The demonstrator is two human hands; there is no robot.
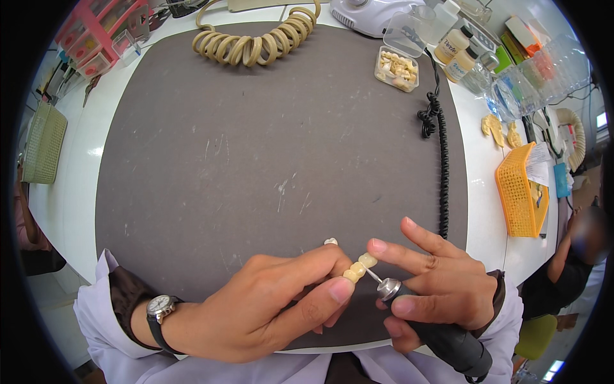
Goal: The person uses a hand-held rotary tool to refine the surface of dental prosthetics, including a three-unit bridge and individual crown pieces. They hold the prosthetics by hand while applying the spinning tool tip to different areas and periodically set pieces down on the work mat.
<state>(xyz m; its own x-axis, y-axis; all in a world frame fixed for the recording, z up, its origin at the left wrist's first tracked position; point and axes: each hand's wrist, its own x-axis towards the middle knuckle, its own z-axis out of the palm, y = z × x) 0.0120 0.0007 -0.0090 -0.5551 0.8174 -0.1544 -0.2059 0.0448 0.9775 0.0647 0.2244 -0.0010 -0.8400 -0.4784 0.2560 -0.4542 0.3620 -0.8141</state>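
My left hand (281, 301), with a wristwatch at its wrist, grips a pale yellow dental bridge (356, 271) between thumb and fingers. My right hand (448, 294) holds a black rotary handpiece (444, 339); its thin metal bit points at the bridge and appears to touch it. My right index fingertip is by the bridge's upper end, and another finger is raised. A small whitish piece (330, 240) shows behind my left fingers, partly hidden.
Grey mat (268, 147), coiled beige hose (256, 45), box of tooth pieces (396, 67), bottles (454, 46), white device (358, 16), black cord (442, 179), orange basket (511, 192), green basket (45, 144), pink drawers (96, 38). A co-worker (563, 269) sits at right; another person's arm (29, 224) shows at left.
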